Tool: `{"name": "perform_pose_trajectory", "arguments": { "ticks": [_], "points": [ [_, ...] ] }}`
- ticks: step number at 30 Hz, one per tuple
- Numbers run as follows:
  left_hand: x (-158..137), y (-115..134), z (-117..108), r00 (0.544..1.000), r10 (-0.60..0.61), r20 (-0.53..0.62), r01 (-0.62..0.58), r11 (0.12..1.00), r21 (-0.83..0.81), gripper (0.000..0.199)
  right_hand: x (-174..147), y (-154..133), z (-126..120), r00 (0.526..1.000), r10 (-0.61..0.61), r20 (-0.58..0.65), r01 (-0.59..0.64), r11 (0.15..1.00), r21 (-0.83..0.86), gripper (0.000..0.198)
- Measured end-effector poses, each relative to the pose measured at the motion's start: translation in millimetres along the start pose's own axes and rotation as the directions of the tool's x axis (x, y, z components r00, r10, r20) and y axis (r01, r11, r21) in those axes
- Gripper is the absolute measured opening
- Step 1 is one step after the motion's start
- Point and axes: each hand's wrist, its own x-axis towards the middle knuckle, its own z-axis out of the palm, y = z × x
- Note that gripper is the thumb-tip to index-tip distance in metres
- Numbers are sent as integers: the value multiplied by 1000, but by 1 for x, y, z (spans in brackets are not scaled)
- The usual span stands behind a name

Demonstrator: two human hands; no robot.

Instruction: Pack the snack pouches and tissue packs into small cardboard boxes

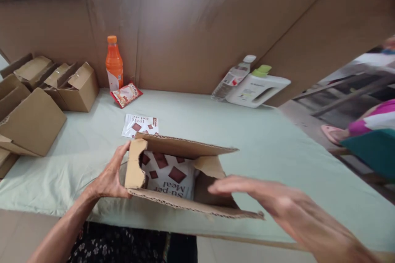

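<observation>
An open cardboard box (197,209) lies near the front edge of the table with its flaps raised. Inside it, toward the left, is a white pouch (168,172) with brown squares and the words "Su-per Meal". My left hand (112,174) grips the box's left end, thumb and fingers spread around it. Over the box's right end hovers my right hand (262,197), fingers stretched out and slightly blurred, holding nothing. Just behind the box lies a second white packet (141,125) with the same print, partly hidden by the back flap.
An orange drink bottle (114,63) and a red packet (126,95) are at the back left. Several cardboard boxes (40,119) crowd the left side. A clear bottle (233,80) leans beside a white jug (259,88) at the cardboard wall (185,41). Another person's foot (335,133) shows right.
</observation>
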Motion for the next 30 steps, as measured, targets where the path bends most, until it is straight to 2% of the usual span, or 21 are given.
{"name": "perform_pose_trajectory", "arguments": {
  "ticks": [2,3,6,10,13,18,21,23,25,26,30],
  "points": [
    [-11,5,-7,999,-15,-51,17,999,47,119,23,-7,6,997,-11,82,0,991,136,47],
    [-15,7,-8,998,-23,-62,27,998,63,119,36,-10,12,992,-27,120,10,990,140,40],
    [-24,9,-7,997,-57,-58,62,995,82,119,68,-19,37,963,-72,260,85,996,-37,35],
    [-32,5,-3,995,-92,-47,95,992,87,119,95,-28,62,868,11,496,103,974,-202,25],
    [-37,-1,-2,998,-41,-46,45,995,93,117,104,-33,67,782,100,616,99,955,-281,31],
    [-39,-14,2,999,35,-37,-32,997,73,120,112,-36,60,644,290,708,-57,941,-333,41],
    [-38,-18,5,997,63,-42,-61,997,50,120,116,-33,57,578,311,754,-188,950,-248,49],
    [-38,-19,5,997,60,-40,-58,997,48,120,117,-29,57,553,312,773,-255,946,-199,46],
    [-38,-19,5,998,62,-32,-61,997,47,121,116,-26,59,545,318,776,-281,941,-188,40],
    [-38,-19,5,998,63,-30,-61,997,49,121,114,-25,62,561,324,762,-269,942,-202,37],
    [-37,-19,5,997,75,-31,-72,995,75,118,105,-24,79,689,341,640,-81,914,-399,30]
  ]
}}
